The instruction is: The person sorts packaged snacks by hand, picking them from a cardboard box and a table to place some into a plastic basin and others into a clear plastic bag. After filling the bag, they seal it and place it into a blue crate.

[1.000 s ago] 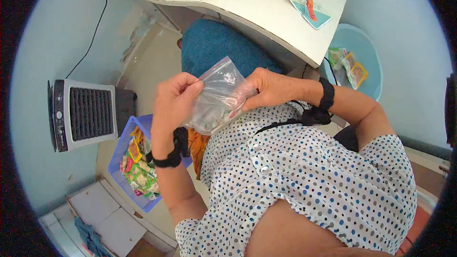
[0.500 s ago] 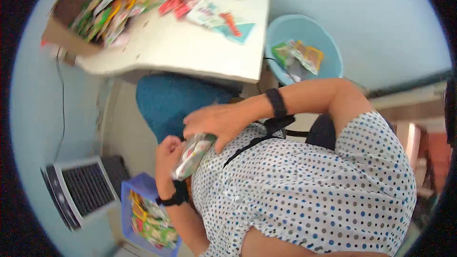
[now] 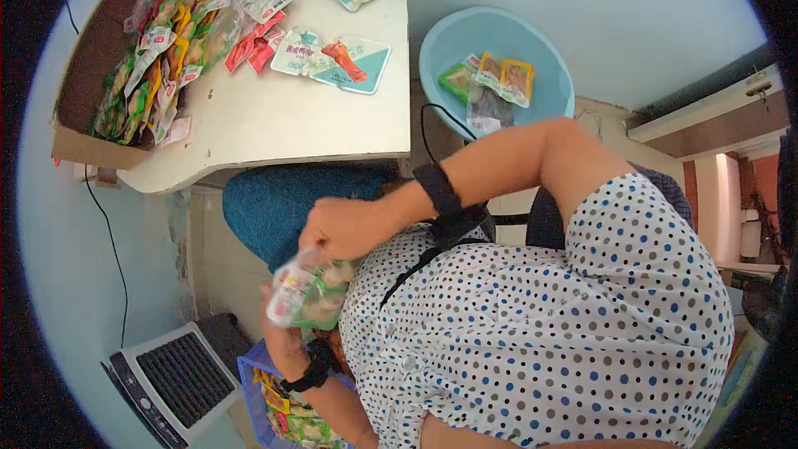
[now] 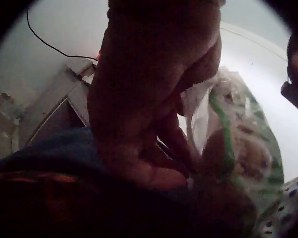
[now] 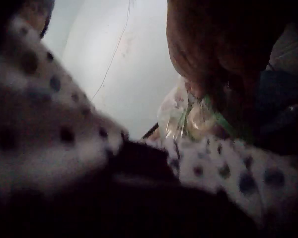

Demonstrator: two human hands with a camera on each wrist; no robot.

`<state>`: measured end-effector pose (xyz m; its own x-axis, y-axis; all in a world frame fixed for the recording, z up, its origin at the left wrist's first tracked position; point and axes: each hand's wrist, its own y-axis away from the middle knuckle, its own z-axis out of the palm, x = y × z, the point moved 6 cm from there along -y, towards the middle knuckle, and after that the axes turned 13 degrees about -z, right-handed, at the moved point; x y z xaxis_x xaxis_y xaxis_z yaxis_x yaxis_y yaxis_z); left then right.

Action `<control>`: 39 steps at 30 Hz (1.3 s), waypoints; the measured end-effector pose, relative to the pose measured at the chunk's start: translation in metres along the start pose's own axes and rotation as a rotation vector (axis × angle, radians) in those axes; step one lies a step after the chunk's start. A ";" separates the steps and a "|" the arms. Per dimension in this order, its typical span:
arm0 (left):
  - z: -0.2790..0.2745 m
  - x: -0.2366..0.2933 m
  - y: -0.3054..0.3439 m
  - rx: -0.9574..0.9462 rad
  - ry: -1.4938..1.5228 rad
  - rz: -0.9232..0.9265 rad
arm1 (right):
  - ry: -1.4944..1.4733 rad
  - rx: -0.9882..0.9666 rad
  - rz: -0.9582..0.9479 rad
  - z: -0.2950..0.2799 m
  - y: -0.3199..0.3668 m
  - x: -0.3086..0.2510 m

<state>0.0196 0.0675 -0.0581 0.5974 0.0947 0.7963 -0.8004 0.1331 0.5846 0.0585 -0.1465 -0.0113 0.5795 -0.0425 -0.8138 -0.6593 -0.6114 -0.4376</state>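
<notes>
A clear plastic bag [image 3: 306, 293] stuffed with green and white snack packets sits in front of my chest. My right hand [image 3: 342, 229] grips its top edge from above, fingers curled. My left hand [image 3: 279, 334] holds the bag from below and is mostly hidden behind it. In the left wrist view my left hand [image 4: 154, 124] curls its fingers against the bag [image 4: 241, 144]. The dim right wrist view has my right hand [image 5: 213, 54] pinching the bag [image 5: 187, 115] just over my dotted shirt.
A white table [image 3: 291, 120] carries loose snack packets [image 3: 332, 54] and a cardboard box [image 3: 83, 108] full of them. A blue basin [image 3: 544, 75] with a few packets stands to the right. A blue basket [image 3: 253, 374] of packets and a fan heater [image 3: 179, 378] sit on the floor.
My right hand has moved from the side of the bag to its top. The bag has sunk lower and closer to my body, with the left hand under it. The head view has swung.
</notes>
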 end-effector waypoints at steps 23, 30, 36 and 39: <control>0.031 -0.006 -0.003 -0.213 -0.349 0.008 | 0.122 1.322 0.759 -0.347 0.343 0.042; 0.035 -0.006 0.003 -0.149 -0.351 -0.058 | 0.353 0.508 1.282 -0.356 0.400 0.049; 0.047 0.001 -0.002 -0.137 -0.442 -0.091 | 0.615 -0.237 1.323 -0.348 0.398 0.035; 0.054 0.003 0.000 -0.118 -0.500 -0.133 | 0.817 -0.689 1.211 -0.331 0.391 0.047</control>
<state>0.0184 0.0142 -0.0477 0.5735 -0.4089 0.7099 -0.6908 0.2244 0.6874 -0.0133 -0.6490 -0.0940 0.1408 -0.9897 -0.0269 -0.6971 -0.1184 0.7071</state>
